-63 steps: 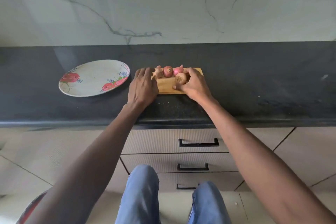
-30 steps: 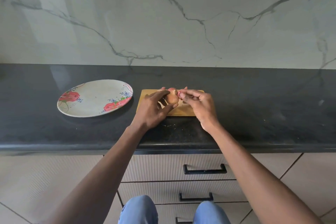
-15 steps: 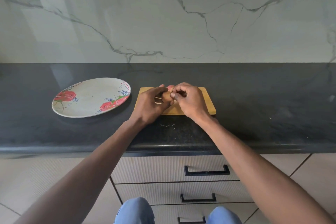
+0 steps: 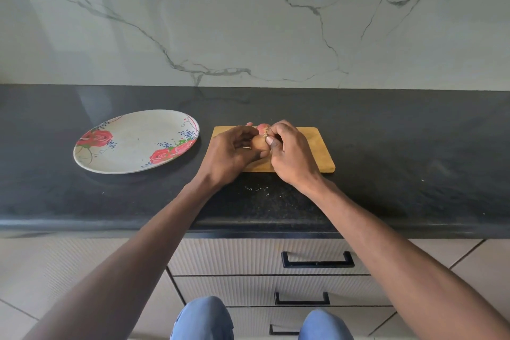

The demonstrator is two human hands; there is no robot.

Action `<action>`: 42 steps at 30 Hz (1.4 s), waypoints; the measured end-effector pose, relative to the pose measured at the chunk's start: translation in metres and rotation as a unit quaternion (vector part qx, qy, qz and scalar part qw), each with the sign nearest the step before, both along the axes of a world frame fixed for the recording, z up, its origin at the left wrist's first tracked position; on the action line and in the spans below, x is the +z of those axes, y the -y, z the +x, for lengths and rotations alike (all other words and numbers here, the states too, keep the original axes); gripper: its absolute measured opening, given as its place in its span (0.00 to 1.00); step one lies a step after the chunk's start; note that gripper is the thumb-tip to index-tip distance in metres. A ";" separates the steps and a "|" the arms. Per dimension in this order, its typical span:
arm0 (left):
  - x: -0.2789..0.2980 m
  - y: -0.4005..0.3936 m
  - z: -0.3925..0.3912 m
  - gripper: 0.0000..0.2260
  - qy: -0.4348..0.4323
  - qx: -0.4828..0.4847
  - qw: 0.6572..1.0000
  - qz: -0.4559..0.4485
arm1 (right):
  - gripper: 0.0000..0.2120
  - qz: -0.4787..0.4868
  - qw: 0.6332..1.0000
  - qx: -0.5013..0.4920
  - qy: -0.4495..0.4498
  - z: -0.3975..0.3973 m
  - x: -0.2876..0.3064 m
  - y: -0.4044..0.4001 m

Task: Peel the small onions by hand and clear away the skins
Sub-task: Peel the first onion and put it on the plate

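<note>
**Over the board, first onion just begun**

On the counter [image 4: 386,146], starting at the left, the plate [image 4: 132,143] holds nothing I can see: no peeled onion and no skins. That suggests no onion is finished yet.

Next comes the left hand [image 4: 229,154], held over the near left part of the board [image 4: 317,152]. Its fingers curl around a brown onion [image 4: 259,144] and hold it just above the wood. This onion appears to be wearing its dry outer skin, so the peeling looks barely started.

Right beside it, the right hand [image 4: 289,157] has its thumb and forefinger pinched on the onion's top end, where a dry tuft sticks up. I judge this as the first tear of skin.

Behind the hands, a pink onion [image 4: 262,127] lies at the far edge of the board, mostly hidden. Whether more are behind the knuckles, I cannot tell.

A few pale specks [image 4: 256,189] lie on the counter in front of the board.

Nearly everything remains: this onion, the others, then gathering the skins.
</note>
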State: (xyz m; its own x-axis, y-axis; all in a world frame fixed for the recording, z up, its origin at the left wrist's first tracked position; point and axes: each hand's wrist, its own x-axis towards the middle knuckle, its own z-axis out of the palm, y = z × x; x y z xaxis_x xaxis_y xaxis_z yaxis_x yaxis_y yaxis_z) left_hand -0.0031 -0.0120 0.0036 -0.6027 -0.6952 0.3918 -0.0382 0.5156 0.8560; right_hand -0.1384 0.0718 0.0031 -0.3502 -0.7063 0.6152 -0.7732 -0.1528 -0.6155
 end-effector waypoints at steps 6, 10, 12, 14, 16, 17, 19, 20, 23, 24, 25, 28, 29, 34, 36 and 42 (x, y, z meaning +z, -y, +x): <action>-0.003 0.003 0.003 0.18 -0.004 -0.033 0.999 0.024 | 0.10 0.021 0.999 0.016 0.038 0.000 0.001 -0.002; -0.001 -0.001 0.005 0.17 -0.020 -0.040 0.998 0.039 | 0.09 0.039 0.997 0.026 0.066 0.001 0.004 -0.005; 0.000 -0.003 0.006 0.19 -0.028 -0.041 0.998 0.041 | 0.09 0.042 0.997 0.024 0.064 0.002 0.006 -0.008; 0.001 -0.004 0.007 0.20 -0.029 -0.045 0.998 0.042 | 0.07 0.047 0.996 0.023 0.066 0.001 0.006 -0.010; 0.002 -0.005 0.008 0.18 -0.033 -0.053 0.996 0.057 | 0.06 0.048 0.996 0.024 0.075 0.000 0.006 -0.011; 0.003 -0.006 0.008 0.17 -0.035 -0.058 0.996 0.066 | 0.06 0.046 0.996 0.022 0.079 -0.001 0.005 -0.011; 0.003 -0.006 0.009 0.17 -0.038 -0.060 0.995 0.071 | 0.04 0.044 0.995 0.013 0.083 -0.002 0.005 -0.011; 0.003 -0.005 0.008 0.18 -0.038 -0.058 0.995 0.073 | 0.04 0.044 0.995 0.008 0.088 -0.003 0.004 -0.011; 0.004 -0.004 0.009 0.21 -0.051 -0.067 0.991 0.108 | 0.04 0.037 0.993 -0.001 0.112 -0.005 0.003 -0.010; 0.004 -0.003 0.009 0.21 -0.055 -0.072 0.988 0.123 | 0.05 0.030 0.992 0.001 0.120 -0.005 0.003 -0.010; 0.004 -0.003 0.010 0.21 -0.060 -0.077 0.986 0.138 | 0.08 0.018 0.991 0.006 0.130 -0.004 0.004 -0.011; 0.003 0.001 0.013 0.21 -0.072 -0.086 0.979 0.171 | 0.12 -0.029 0.985 0.023 0.167 -0.003 0.008 -0.016; 0.003 0.003 0.013 0.19 -0.076 -0.091 0.976 0.180 | 0.10 -0.033 0.981 0.034 0.185 -0.004 0.008 -0.017; 0.003 0.005 0.014 0.20 -0.106 -0.117 0.958 0.238 | 0.16 0.036 0.951 0.123 0.281 -0.005 0.008 -0.017; 0.003 0.004 0.015 0.19 -0.108 -0.108 0.960 0.234 | 0.20 0.043 0.954 0.119 0.271 -0.005 0.008 -0.016; 0.001 0.001 0.012 0.10 -0.081 -0.046 0.988 0.124 | 0.16 0.021 0.961 0.080 0.265 -0.005 0.007 -0.017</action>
State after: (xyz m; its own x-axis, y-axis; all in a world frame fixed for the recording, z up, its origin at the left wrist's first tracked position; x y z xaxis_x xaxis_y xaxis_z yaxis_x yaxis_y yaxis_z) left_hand 0.0090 -0.0132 0.0050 -0.6111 -0.7276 0.3117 0.1458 0.2836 0.9478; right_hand -0.1437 0.0887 0.0105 -0.4917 -0.7975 0.3496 -0.3186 -0.2088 -0.9246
